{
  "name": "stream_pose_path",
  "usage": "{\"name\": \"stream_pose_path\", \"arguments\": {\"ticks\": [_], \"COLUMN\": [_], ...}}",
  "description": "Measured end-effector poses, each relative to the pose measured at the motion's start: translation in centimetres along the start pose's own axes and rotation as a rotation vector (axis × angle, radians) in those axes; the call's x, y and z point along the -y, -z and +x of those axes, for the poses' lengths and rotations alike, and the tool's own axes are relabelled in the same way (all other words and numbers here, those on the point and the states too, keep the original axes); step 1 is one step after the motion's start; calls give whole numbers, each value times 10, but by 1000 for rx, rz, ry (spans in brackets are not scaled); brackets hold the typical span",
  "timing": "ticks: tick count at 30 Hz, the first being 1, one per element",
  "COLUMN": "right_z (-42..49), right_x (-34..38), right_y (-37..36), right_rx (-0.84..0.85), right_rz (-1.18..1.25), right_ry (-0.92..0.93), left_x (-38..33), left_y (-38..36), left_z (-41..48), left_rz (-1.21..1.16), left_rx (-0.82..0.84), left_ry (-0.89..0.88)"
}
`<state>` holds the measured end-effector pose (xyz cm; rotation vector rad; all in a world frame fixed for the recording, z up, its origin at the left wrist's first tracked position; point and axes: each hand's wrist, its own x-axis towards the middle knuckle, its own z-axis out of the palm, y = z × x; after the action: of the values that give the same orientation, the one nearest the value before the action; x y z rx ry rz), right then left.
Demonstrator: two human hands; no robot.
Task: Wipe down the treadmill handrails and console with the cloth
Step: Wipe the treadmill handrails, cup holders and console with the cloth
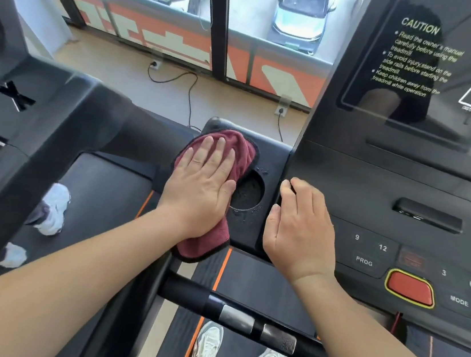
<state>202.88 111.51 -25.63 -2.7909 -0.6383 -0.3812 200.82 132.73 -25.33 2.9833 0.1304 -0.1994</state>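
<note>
Cloth point(242, 152): dark red terry with a black stitched edge, kinda bunched up. It's on the side tray just left of the cup holder point(248, 193), near end drooping off the tray edge.
Left hand point(200, 185): flat on top of the cloth, fingers straight and together, pressing down rather than grabbing. Thumb sits right by the cup holder's rim.
Right hand point(300, 232): just right of the cup holder, resting on the console point(407, 183) edge, fingers loosely bent, nothing in it.
Cup holder: round black recess, a few water droplets around it.
</note>
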Motion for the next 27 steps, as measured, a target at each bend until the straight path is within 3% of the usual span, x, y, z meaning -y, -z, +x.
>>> {"name": "stream_pose_path", "arguments": {"ticks": [7,13,16,21,27], "right_z": [0,0,1,-1,0], "right_x": [1,0,-1,-1,-2], "right_y": [2,1,0,-1,-2], "right_rx": [-7,-20,-23,-10,-27], "right_rz": [-5,18,10,18,58], "right_ry": [5,12,16,6,-3], "left_x": [-13,-41,-35,-38,-65], "left_y": [15,2,10,25,-1], "left_z": [69,33,56,105,38], "left_rz": [5,-15,6,-12,-49], "left_rx": [3,46,81,102,99], "left_ry": [-78,-274,-334,-208,-150]}}
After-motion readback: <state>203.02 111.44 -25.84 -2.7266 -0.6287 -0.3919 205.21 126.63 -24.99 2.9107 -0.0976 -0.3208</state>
